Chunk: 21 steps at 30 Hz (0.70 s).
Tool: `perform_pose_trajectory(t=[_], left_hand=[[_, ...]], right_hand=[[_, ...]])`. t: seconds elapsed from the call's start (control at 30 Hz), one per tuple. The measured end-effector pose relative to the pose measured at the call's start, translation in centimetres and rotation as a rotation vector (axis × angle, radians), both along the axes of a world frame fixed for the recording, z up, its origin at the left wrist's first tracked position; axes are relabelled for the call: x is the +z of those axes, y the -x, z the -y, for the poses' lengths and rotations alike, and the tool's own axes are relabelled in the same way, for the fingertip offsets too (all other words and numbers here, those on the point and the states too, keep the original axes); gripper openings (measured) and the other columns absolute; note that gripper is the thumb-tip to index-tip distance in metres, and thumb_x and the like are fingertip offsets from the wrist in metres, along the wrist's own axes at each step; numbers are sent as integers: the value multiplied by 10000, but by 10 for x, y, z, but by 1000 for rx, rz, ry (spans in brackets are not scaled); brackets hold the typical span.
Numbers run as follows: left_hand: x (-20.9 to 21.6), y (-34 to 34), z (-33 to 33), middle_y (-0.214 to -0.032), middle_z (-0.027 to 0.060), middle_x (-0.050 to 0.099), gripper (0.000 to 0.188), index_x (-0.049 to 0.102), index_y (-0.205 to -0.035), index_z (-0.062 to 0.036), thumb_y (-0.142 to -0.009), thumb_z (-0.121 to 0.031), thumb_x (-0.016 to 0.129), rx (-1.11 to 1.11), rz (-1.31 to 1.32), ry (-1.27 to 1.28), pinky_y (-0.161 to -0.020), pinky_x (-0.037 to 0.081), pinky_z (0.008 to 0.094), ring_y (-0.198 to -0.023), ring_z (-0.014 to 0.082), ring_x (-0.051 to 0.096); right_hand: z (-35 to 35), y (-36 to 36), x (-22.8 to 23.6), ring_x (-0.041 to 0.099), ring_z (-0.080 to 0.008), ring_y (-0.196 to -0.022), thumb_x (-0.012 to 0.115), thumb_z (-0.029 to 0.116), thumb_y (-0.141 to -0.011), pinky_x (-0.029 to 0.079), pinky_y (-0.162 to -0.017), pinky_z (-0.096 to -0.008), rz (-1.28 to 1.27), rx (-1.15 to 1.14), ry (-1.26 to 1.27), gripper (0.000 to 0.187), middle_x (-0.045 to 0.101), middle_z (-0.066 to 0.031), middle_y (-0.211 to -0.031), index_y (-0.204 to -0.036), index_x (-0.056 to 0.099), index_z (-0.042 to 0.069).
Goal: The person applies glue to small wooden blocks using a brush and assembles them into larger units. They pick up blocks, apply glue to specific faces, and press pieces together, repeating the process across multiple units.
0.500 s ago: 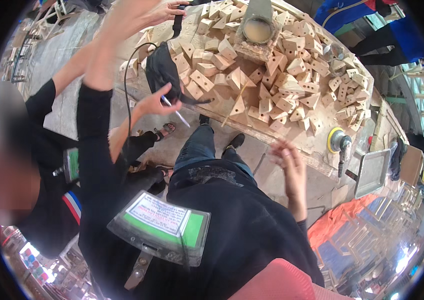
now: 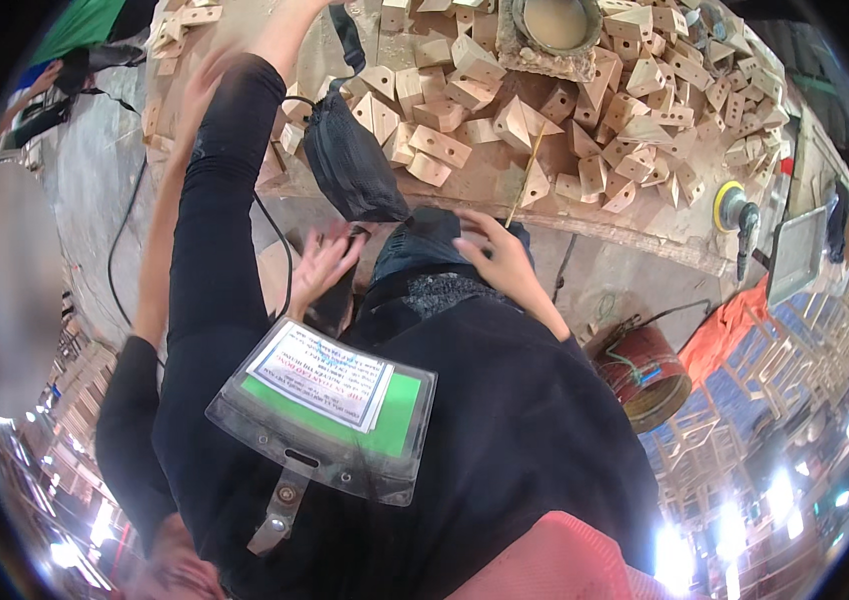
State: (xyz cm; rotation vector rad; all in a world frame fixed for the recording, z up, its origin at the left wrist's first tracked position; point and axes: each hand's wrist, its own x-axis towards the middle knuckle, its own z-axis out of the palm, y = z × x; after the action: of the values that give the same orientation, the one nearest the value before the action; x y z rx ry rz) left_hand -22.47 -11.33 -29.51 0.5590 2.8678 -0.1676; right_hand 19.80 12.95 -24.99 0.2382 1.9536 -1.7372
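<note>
My left arm reaches up to the top edge, where my left hand [image 2: 317, 6] is mostly cut off. It closes on the strap [image 2: 348, 42] of a small black zippered bag [image 2: 353, 160], which hangs at the table's near edge. My right hand [image 2: 501, 256] is in front of my waist, fingers apart and holding nothing, just right of the bag's lower end. A co-worker's open hand [image 2: 325, 266] is below the bag on the left. Their other arm [image 2: 177, 190] stretches up beside my left sleeve, its hand blurred.
Many drilled, angled wooden blocks [image 2: 440, 147] cover the table [image 2: 665, 232] around a round container [image 2: 557, 22]. A thin stick [image 2: 535, 160] lies among them. Rightward are a yellow-padded sander [image 2: 731, 207], a grey tray [image 2: 796, 258] and a reddish bucket [image 2: 650, 375]. A black cord [image 2: 126, 240] loops at left.
My right hand has moved left, from beside the table edge to near the bag. The bag sits slightly farther right in view. The co-worker's lower hand has come away from it; the pen there no longer shows.
</note>
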Motion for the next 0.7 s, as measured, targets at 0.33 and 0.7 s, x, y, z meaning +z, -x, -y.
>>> perform_pose_trajectory(t=[0.33,0.7], left_hand=[[-35,8,-5,-851,202,687,495,684,-822,56,-693,-419,743,342,224,-279,-707,561,344,-768,257,688],[166,7,61,-749,4,422,213,489,-1096,50,-933,-86,513,191,1217,-2289,-543,359,190,-607,83,397]], right_hand=[[40,56,-1,656,-327,-718,655,379,-861,490,-711,-423,22,375,-120,357,664,-140,-703,-908,648,25],[8,59,45,644,-315,-681,595,309,-898,489,-670,-393,-75,350,-329,278,656,-133,-671,-797,721,83]])
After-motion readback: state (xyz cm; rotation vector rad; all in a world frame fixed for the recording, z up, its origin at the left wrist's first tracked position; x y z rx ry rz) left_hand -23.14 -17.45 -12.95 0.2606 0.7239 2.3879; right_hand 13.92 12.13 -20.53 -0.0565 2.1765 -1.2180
